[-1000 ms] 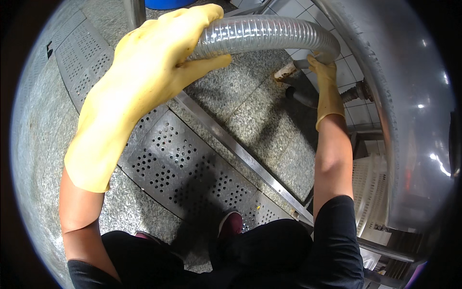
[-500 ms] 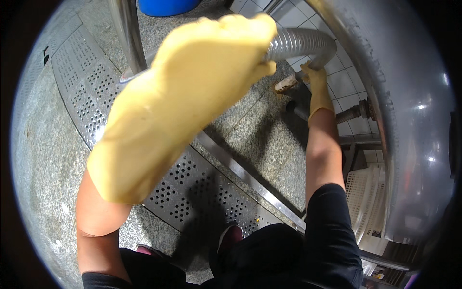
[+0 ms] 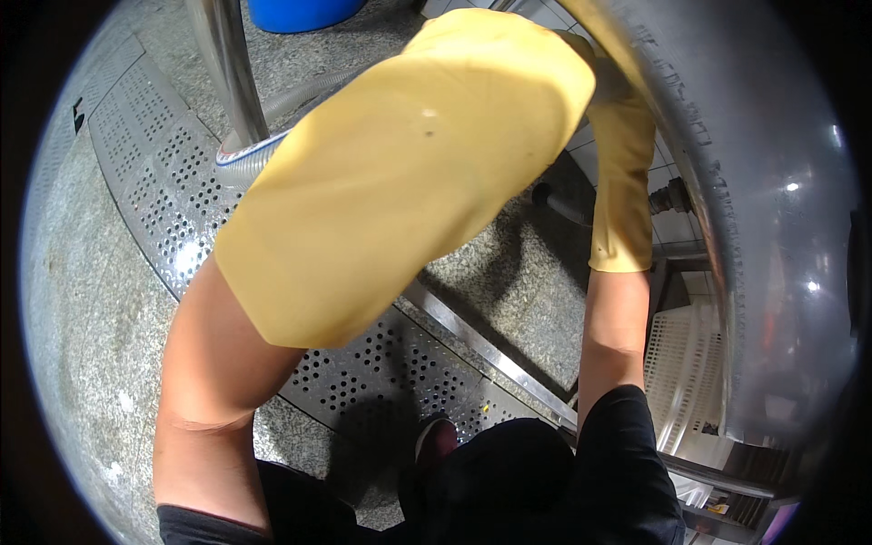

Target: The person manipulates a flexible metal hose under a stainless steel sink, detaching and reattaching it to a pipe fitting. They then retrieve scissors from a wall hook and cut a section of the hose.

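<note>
My left hand, in a yellow rubber glove, fills the upper middle of the head view, back toward me, fingers curled over and whatever they grip hidden. My gloved right hand reaches up behind it beside a large curved steel vessel; its fingers are mostly covered by the left glove and shadow. The ribbed clear hose is hidden at my hands. Below them a dark pipe lies against the tiles, and a corrugated fitting sits near the vessel's side.
At upper left stand a steel post and a blue container, with hose loops on the floor. A perforated metal strip and steel rail cross the floor. White perforated crates are under the vessel's edge.
My left hand has swung up and to the right, toward my right hand and the vessel, now covering the hose it held. My right hand appears higher and partly hidden behind it.
</note>
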Demonstrator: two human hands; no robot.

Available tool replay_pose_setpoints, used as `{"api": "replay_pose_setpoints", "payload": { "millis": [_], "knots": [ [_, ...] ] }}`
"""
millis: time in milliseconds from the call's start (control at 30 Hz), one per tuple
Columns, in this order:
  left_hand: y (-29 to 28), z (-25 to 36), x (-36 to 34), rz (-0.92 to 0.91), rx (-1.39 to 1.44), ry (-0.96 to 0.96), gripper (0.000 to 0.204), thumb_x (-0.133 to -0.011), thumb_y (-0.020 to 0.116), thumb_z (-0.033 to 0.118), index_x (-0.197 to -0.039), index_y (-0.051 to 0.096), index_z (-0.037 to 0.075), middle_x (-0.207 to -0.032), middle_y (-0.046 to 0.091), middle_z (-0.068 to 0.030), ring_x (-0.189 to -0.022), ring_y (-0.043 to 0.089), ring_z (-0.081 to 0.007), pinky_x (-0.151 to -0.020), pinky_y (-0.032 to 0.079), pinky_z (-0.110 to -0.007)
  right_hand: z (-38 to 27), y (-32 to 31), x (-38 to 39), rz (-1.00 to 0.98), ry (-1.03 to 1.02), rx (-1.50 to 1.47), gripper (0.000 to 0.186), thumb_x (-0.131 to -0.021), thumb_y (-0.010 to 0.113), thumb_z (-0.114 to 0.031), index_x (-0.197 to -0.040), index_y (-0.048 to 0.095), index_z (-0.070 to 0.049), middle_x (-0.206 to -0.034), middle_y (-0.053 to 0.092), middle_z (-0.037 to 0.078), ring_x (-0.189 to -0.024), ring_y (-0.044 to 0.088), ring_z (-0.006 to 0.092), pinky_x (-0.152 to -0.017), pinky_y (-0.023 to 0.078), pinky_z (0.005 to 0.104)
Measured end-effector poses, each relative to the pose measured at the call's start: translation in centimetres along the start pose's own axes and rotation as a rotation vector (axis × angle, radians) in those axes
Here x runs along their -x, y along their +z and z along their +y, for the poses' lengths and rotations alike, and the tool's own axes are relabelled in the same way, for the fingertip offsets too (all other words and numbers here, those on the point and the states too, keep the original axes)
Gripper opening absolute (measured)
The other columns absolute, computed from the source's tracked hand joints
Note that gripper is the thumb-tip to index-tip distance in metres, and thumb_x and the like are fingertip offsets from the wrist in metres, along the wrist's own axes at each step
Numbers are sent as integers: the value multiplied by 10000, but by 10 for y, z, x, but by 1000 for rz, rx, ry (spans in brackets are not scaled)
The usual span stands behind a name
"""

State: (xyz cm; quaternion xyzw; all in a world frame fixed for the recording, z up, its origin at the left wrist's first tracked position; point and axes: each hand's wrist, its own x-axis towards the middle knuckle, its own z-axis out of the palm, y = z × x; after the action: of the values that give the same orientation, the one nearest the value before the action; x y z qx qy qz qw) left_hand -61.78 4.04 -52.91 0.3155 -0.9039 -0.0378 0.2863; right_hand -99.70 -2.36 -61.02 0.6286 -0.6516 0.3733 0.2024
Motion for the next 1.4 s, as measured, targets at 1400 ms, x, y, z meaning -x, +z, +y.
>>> {"api": "replay_pose_setpoints", "payload": {
  "millis": [1400],
  "knots": [
    [-90, -45, 176, -402, 417, -636, 695, -756, 919, 211, -1375, 612, 141, -1346, 724, -114, -1189, 715, -328, -1080, 569, -498, -56, -28, 11, -115, 144, -28, 524, -920, 812, -243, -1389, 647, -81, -1194, 730, 132, -1011, 709, 280, -891, 568, 446]
  ]
}}
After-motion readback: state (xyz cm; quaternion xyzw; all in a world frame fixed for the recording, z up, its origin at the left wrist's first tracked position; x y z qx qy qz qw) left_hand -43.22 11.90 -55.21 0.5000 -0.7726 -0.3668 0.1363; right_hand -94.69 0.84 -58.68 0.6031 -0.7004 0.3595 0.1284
